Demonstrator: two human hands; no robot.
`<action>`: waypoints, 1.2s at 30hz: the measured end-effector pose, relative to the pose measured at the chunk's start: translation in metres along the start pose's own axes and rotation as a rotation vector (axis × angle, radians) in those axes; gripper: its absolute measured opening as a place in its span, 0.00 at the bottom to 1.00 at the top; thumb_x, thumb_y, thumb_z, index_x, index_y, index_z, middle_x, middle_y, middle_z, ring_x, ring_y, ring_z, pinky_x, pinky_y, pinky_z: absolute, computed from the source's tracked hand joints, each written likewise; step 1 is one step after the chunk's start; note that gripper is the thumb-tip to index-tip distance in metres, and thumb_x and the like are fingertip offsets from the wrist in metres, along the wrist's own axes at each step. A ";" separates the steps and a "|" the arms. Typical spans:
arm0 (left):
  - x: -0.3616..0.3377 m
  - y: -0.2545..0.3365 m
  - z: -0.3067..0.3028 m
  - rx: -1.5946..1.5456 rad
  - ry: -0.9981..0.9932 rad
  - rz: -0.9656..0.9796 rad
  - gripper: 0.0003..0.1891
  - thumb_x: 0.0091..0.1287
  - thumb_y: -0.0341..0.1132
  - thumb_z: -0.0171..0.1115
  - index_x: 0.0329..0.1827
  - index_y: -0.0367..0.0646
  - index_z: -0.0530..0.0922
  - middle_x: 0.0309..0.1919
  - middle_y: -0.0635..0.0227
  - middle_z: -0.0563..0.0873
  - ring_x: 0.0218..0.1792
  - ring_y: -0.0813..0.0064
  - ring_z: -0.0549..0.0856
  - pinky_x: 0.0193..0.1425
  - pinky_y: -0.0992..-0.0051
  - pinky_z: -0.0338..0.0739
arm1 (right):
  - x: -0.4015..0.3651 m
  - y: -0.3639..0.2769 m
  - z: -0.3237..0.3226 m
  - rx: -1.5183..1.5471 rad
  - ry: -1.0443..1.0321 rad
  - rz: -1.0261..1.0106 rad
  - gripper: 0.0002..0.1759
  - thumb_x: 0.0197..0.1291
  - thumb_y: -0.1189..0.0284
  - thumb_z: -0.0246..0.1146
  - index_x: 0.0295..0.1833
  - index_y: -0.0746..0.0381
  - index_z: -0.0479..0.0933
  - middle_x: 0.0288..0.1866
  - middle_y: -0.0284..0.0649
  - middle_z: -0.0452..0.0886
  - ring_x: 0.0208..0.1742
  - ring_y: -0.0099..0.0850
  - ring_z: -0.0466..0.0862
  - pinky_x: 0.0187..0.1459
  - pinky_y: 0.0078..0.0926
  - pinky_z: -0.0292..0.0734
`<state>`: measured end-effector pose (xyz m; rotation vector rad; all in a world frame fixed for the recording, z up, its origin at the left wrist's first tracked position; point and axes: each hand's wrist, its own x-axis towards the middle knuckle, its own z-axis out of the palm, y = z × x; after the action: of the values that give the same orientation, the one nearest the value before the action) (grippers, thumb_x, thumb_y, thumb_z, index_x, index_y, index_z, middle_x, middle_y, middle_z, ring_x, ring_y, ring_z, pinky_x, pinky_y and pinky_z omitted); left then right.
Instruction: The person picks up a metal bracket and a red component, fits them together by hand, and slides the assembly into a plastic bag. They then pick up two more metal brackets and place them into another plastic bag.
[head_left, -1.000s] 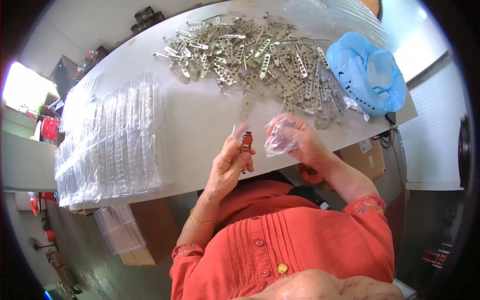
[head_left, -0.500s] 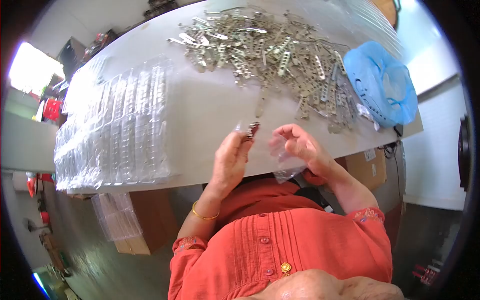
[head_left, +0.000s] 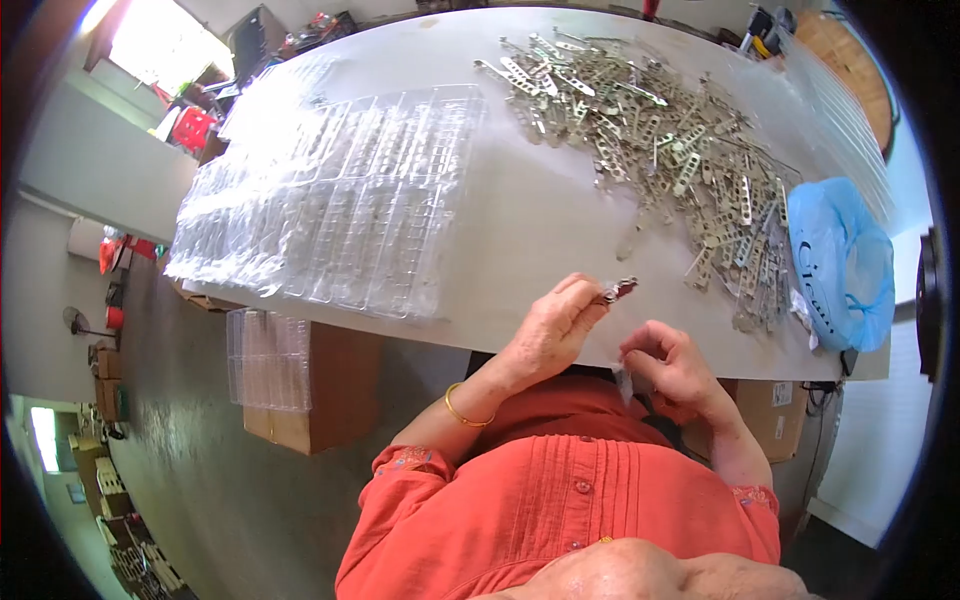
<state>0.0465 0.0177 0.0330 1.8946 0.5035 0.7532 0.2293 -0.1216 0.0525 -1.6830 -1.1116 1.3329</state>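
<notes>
My left hand [head_left: 560, 325], with a gold bangle at its wrist, grips a small bundle of metal strips [head_left: 619, 290] that sticks out past its fingertips over the white table's front part. Just right of it and nearer the table edge, my right hand [head_left: 665, 362] pinches a small clear plastic bag [head_left: 624, 382], which hangs down crumpled from the fingers. The two hands are apart. Beyond them a large loose pile of perforated metal strips [head_left: 690, 170] spreads over the back right of the table.
Clear plastic trays [head_left: 350, 200] cover the left of the white table [head_left: 520, 225]. A blue plastic bag [head_left: 840, 265] stands at the right edge. Below the table are a cardboard box [head_left: 340, 385] with clear trays [head_left: 268, 360] and another box [head_left: 768, 405].
The view has turned left, so the table things appear farther right. The clear bag, spread out before, is now bunched and lower in my right hand. My left hand still grips the metal bundle.
</notes>
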 end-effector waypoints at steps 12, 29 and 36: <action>-0.006 0.003 -0.017 -0.403 0.174 -0.338 0.07 0.79 0.29 0.54 0.50 0.37 0.81 0.38 0.71 0.85 0.26 0.87 0.77 0.30 0.84 0.72 | 0.033 0.008 -0.015 0.307 0.283 -0.141 0.11 0.74 0.68 0.61 0.42 0.64 0.82 0.35 0.32 0.84 0.38 0.20 0.81 0.44 0.21 0.76; -0.029 0.010 0.024 -0.719 -0.172 -0.663 0.12 0.80 0.39 0.56 0.52 0.40 0.79 0.38 0.66 0.90 0.34 0.83 0.83 0.37 0.83 0.73 | 0.062 0.010 0.020 0.810 0.505 -0.309 0.09 0.75 0.67 0.61 0.47 0.59 0.84 0.39 0.32 0.87 0.41 0.21 0.85 0.44 0.22 0.78; -0.030 0.009 0.009 -0.440 -0.131 -0.573 0.09 0.80 0.34 0.55 0.47 0.37 0.81 0.31 0.69 0.86 0.33 0.81 0.84 0.40 0.80 0.76 | 0.062 0.013 -0.002 0.768 0.483 -0.268 0.13 0.75 0.62 0.63 0.46 0.61 0.83 0.38 0.33 0.86 0.37 0.21 0.82 0.44 0.24 0.79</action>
<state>0.0314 -0.0107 0.0300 1.2866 0.6917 0.3197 0.2397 -0.0690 0.0180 -1.1326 -0.4278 0.9297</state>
